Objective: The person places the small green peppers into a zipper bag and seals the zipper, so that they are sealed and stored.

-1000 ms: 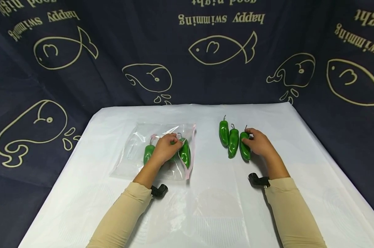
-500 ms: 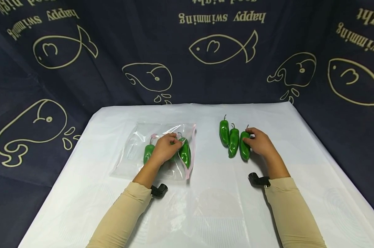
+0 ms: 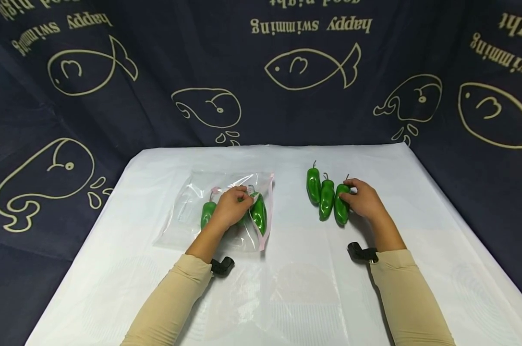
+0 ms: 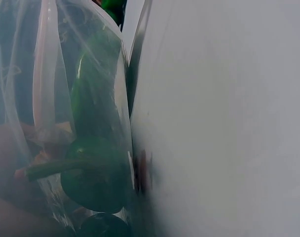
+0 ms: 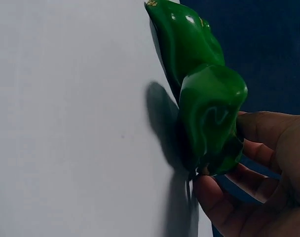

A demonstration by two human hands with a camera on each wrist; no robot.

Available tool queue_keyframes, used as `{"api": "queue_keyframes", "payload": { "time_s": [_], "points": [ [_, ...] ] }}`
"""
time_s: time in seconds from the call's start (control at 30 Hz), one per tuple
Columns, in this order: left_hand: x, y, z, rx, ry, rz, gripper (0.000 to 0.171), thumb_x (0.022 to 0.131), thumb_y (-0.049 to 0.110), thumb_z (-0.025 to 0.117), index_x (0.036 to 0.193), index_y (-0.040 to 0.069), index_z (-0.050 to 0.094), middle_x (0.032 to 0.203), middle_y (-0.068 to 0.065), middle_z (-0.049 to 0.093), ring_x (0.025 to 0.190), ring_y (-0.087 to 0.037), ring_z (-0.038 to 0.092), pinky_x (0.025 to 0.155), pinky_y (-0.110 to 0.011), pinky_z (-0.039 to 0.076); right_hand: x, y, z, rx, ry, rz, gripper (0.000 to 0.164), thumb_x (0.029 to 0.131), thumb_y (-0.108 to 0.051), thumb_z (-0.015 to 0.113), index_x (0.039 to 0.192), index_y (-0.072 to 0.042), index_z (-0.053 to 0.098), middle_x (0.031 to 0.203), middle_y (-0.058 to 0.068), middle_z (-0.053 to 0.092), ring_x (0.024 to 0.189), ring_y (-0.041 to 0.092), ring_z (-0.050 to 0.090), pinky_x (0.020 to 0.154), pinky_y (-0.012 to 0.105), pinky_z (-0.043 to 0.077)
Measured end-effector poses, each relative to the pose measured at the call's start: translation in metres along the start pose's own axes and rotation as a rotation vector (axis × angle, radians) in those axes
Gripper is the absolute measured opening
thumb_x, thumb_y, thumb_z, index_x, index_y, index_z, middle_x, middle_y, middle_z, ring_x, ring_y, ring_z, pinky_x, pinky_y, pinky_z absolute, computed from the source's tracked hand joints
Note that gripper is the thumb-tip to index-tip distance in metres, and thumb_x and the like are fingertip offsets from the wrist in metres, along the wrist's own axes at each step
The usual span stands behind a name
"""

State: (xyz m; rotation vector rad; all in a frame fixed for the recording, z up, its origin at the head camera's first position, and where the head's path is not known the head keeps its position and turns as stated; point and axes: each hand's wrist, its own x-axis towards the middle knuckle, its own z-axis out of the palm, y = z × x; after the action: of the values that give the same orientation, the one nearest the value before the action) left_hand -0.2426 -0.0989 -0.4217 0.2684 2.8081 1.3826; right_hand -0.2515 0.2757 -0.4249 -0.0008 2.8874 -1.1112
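Note:
My left hand [image 3: 232, 206] pinches the upper film of a clear zip bag [image 3: 178, 230] near its pink-edged mouth, which faces right. Inside the bag lie several green peppers; one pepper [image 3: 258, 215] is just within the mouth, another [image 3: 208, 214] sits farther left, partly behind my hand. The left wrist view shows a pepper [image 4: 95, 182] through the film, stem toward my fingers. On the right, my right hand [image 3: 362, 198] holds the rightmost of three loose green peppers [image 3: 341, 206], thumb and fingers near its stem end. The right wrist view shows that pepper [image 5: 211, 108] close up.
Two more green peppers, a middle one [image 3: 326, 198] and a left one [image 3: 313, 185], lie beside the held pepper on the white-covered table [image 3: 304, 298]. A dark curtain [image 3: 261, 115] with fish drawings hangs behind the table's far edge.
The pepper under my right hand has turned slightly, its stem end shifting a little to the right. My left hand and the bag have stayed in place.

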Motion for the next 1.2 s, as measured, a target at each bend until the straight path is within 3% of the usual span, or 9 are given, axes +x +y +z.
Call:
{"api": "queue_keyframes", "payload": {
  "time_s": [0.3, 0.57, 0.77, 1.2],
  "points": [
    [0.001, -0.001, -0.001, 0.01, 0.006, 0.014, 0.024, 0.091, 0.019, 0.059, 0.074, 0.006, 0.07, 0.135, -0.018, 0.059, 0.13, -0.037, 0.05, 0.105, -0.047, 0.04, -0.005, -0.007, -0.005, 0.056, 0.026, 0.005, 0.051, 0.099, -0.019, 0.059, 0.143, 0.001, 0.045, 0.136, 0.029, 0.051, 0.115, 0.042, 0.058, 0.08, 0.044, 0.052],
    [0.002, -0.001, -0.001, -0.012, 0.002, 0.015, 0.024, 0.091, 0.018, 0.058, 0.072, 0.006, 0.068, 0.135, -0.018, 0.059, 0.13, -0.037, 0.05, 0.103, -0.047, 0.041, -0.009, -0.022, -0.01, 0.068, 0.072, -0.051, 0.049, 0.098, -0.021, 0.062, 0.14, 0.0, 0.048, 0.142, 0.025, 0.047, 0.116, 0.042, 0.058, 0.087, 0.048, 0.049],
    [0.001, 0.001, -0.001, -0.017, -0.016, 0.008, 0.026, 0.093, 0.017, 0.056, 0.073, 0.006, 0.067, 0.137, -0.017, 0.058, 0.132, -0.037, 0.048, 0.103, -0.047, 0.04, -0.012, -0.038, -0.01, 0.089, 0.077, -0.094, 0.049, 0.097, -0.018, 0.062, 0.14, 0.002, 0.049, 0.142, 0.026, 0.047, 0.114, 0.041, 0.059, 0.084, 0.047, 0.05],
    [0.001, -0.003, -0.001, -0.013, -0.021, 0.045, 0.022, 0.094, 0.015, 0.055, 0.077, 0.005, 0.067, 0.136, -0.02, 0.058, 0.133, -0.035, 0.048, 0.106, -0.046, 0.038, -0.004, -0.059, 0.012, 0.095, 0.023, -0.136, 0.049, 0.097, -0.019, 0.064, 0.14, -0.001, 0.049, 0.141, 0.022, 0.048, 0.114, 0.038, 0.059, 0.084, 0.046, 0.052]
  ]
}}
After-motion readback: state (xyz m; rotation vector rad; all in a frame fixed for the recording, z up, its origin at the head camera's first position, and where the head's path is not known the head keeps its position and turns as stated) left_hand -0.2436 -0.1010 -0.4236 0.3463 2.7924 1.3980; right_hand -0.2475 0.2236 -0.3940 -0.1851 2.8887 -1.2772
